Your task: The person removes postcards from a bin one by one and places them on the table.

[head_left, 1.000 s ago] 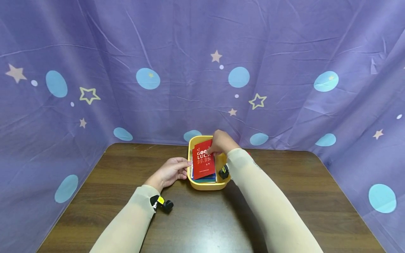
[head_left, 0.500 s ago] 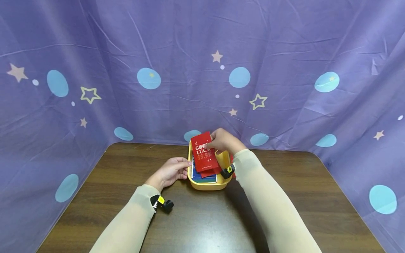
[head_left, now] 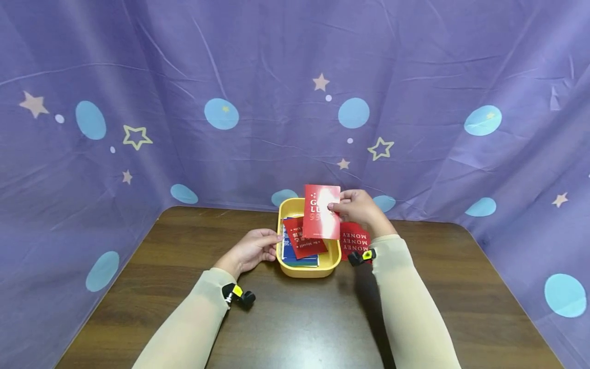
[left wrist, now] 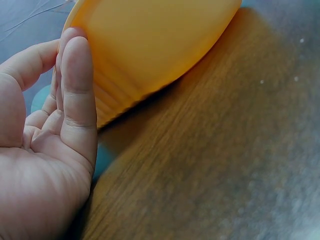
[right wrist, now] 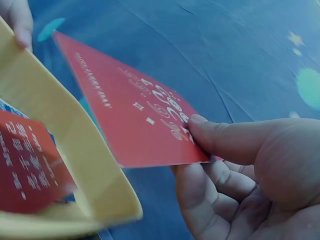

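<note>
My right hand (head_left: 361, 207) pinches a red envelope (head_left: 318, 225) printed "GOOD LUCK" between thumb and fingers, above the right side of a yellow plastic bin (head_left: 310, 273). In the right wrist view the thumb lies on the envelope's printed face, with fingers behind it. My left hand (head_left: 252, 251) grips the bin's left rim; in the left wrist view its fingers (left wrist: 77, 85) lie against the outer wall. Inside the bin, another red envelope (head_left: 306, 246) with white lettering rests slantwise on blue ones (head_left: 288, 251), and a green edge shows beneath.
A red envelope (head_left: 354, 237) printed "MONEY" lies on the wooden table (head_left: 286, 318) just right of the bin, partly behind the right wrist's camera. A purple curtain (head_left: 276, 102) with stars and dots hangs behind the table's back edge.
My right hand has lifted the "GOOD LUCK" envelope from the pile and moved it right, uncovering another red envelope in the bin. The left hand keeps its place at the rim.
</note>
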Motion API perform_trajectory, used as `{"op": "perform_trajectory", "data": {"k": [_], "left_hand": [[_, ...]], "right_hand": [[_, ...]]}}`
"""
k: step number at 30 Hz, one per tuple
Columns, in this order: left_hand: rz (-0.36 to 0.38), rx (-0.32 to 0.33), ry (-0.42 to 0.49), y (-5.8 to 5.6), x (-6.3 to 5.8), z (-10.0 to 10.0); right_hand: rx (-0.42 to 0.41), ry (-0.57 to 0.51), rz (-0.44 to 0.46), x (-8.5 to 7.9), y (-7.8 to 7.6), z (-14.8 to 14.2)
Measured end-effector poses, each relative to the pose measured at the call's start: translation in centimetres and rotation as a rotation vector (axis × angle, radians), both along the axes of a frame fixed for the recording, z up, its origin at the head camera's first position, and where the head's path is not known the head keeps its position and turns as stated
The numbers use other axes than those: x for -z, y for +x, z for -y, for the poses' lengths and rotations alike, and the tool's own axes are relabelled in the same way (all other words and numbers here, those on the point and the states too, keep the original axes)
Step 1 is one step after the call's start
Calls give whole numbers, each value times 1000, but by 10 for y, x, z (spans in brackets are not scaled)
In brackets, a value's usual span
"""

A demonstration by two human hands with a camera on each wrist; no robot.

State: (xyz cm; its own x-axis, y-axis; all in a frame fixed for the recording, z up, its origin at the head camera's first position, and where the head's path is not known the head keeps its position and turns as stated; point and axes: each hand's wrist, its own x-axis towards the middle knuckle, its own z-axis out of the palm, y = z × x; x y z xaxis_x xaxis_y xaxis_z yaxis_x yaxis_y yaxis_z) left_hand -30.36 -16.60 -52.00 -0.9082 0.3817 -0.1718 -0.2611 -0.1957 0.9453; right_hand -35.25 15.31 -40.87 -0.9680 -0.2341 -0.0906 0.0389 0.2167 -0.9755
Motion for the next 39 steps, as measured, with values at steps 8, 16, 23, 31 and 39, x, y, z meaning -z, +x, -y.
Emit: {"op": "perform_trajectory", "data": {"k": [8,16,23,31,39], "left_hand": [[9,-5,-4,1,-1,0],[23,-13,-8,1,1,-3],[11,-5,-25,1,-2,-1],[16,-9,-18,0,-2,1],[12,-9,-21,0,-1,-2]], "right_hand": [[62,-74,8,17,3,-50],[67,-77,48,34,1,-91],[102,-97,103,51,-3,-116],[62,5,207,80,-6,-119],[98,235,188,91,-5,-112]]}}
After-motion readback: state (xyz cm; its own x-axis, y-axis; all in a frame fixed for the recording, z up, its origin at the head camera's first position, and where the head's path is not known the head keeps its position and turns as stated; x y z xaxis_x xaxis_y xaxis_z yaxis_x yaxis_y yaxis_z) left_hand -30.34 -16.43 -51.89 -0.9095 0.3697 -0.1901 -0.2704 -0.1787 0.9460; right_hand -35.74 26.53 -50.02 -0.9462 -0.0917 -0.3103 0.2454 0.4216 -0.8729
